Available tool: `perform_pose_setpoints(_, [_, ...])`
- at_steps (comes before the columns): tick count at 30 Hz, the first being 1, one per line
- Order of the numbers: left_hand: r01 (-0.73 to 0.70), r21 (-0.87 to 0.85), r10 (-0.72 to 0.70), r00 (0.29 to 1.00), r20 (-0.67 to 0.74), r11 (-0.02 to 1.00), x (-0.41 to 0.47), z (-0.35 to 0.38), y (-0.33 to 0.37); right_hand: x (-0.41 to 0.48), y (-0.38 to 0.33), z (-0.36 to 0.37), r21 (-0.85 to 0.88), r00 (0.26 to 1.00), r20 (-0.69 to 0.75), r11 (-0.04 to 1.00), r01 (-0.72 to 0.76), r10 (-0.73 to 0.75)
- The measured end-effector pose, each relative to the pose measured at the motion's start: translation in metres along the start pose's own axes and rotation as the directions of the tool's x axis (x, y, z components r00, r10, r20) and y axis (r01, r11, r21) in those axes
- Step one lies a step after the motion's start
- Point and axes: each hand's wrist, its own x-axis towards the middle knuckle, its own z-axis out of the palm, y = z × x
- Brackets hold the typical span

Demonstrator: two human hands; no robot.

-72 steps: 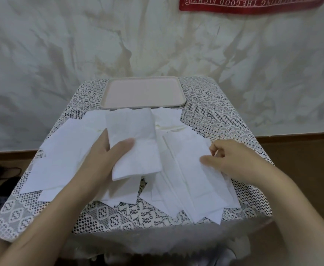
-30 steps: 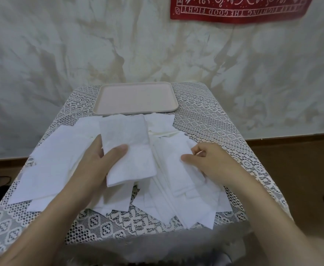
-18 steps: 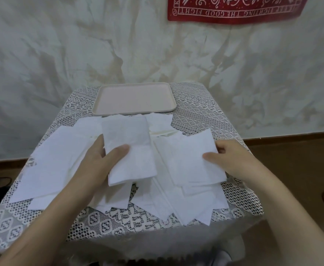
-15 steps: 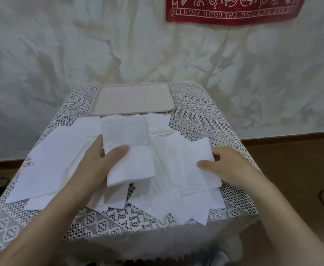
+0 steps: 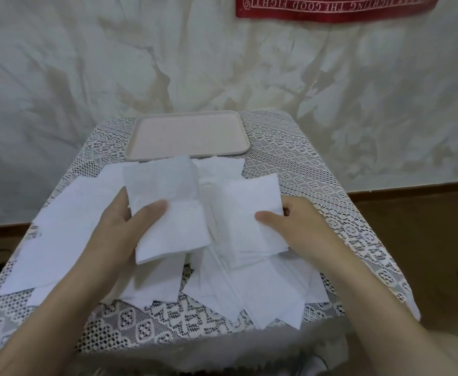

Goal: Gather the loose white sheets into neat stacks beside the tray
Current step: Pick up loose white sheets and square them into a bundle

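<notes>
Several loose white sheets [image 5: 67,240] lie overlapping across the lace-covered table, in front of an empty pale pink tray [image 5: 187,135]. My left hand [image 5: 124,229] grips a small stack of white sheets [image 5: 168,210], thumb on top and fingers beneath, lifted slightly above the pile. My right hand [image 5: 301,229] pinches another white sheet [image 5: 249,215] at its right edge, thumb on top, just right of the stack. More sheets [image 5: 263,291] spread toward the table's front edge under both hands.
The small table [image 5: 317,185] has a white lace cloth and drops off on all sides. A stained pale wall stands right behind it, with a red banner [image 5: 336,6] at the top. Brown floor shows at right and left.
My right hand picked one sheet off the right pile and brought it up and left toward the stack in my left hand. The left hand kept its grip and hardly moved.
</notes>
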Motion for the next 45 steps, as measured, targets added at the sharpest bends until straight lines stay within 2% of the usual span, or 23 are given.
perform_pose_setpoints(4, [0.003,-0.002,-0.003,1.000,-0.002,1.000,0.003,-0.004,-0.001,0.008,-0.006,0.010,-0.020,1.000,-0.010,1.000,-0.010,0.010])
perform_pose_setpoints(11, [0.011,0.016,-0.011,1.000,-0.006,1.000,-0.001,-0.005,-0.001,0.002,-0.004,-0.009,-0.273,0.986,-0.115,0.958,0.089,-0.124])
perform_pose_setpoints(13, [0.024,0.022,-0.024,1.000,-0.002,0.999,-0.003,-0.004,-0.002,0.000,-0.002,-0.014,-0.207,0.988,-0.092,0.973,0.101,-0.123])
perform_pose_setpoints(15, [0.035,0.044,-0.035,0.999,-0.001,0.998,-0.004,-0.004,-0.002,-0.002,-0.003,-0.017,-0.021,0.996,-0.047,0.997,0.069,-0.070])
perform_pose_setpoints(17, [0.039,0.066,-0.039,0.999,-0.004,0.997,-0.003,-0.004,-0.003,-0.002,-0.004,-0.018,0.067,0.999,0.006,0.997,0.034,-0.034])
perform_pose_setpoints(20, [0.040,0.059,-0.040,0.999,-0.004,0.997,-0.003,-0.004,-0.005,0.001,-0.004,-0.013,-0.050,0.996,0.092,0.998,0.023,-0.018])
perform_pose_setpoints(22, [0.042,0.060,-0.042,0.999,-0.004,0.997,-0.002,-0.004,-0.007,0.001,-0.007,-0.009,-0.081,0.996,0.079,0.996,0.049,-0.042])
perform_pose_setpoints(23, [0.047,0.054,-0.047,0.999,-0.006,0.997,-0.002,-0.004,-0.008,0.002,-0.010,-0.009,-0.029,0.996,0.057,0.997,0.070,-0.068])
perform_pose_setpoints(26, [0.057,0.027,-0.056,0.998,-0.032,0.998,-0.002,-0.001,-0.010,-0.003,-0.024,-0.011,0.271,0.993,-0.002,0.955,0.118,-0.122])
perform_pose_setpoints(29, [0.047,0.021,-0.046,0.998,-0.048,0.999,-0.003,0.002,-0.010,-0.009,-0.039,-0.004,0.452,0.987,0.055,0.885,0.111,-0.152])
perform_pose_setpoints(38, [-0.001,0.020,0.003,0.997,-0.079,1.000,-0.005,0.007,-0.004,-0.016,-0.050,0.052,0.254,0.957,0.044,0.929,0.268,-0.288])
perform_pose_setpoints(45, [0.021,0.020,-0.020,0.998,-0.060,1.000,-0.005,0.004,-0.006,-0.017,-0.049,0.065,0.206,0.958,0.069,0.943,0.261,-0.280])
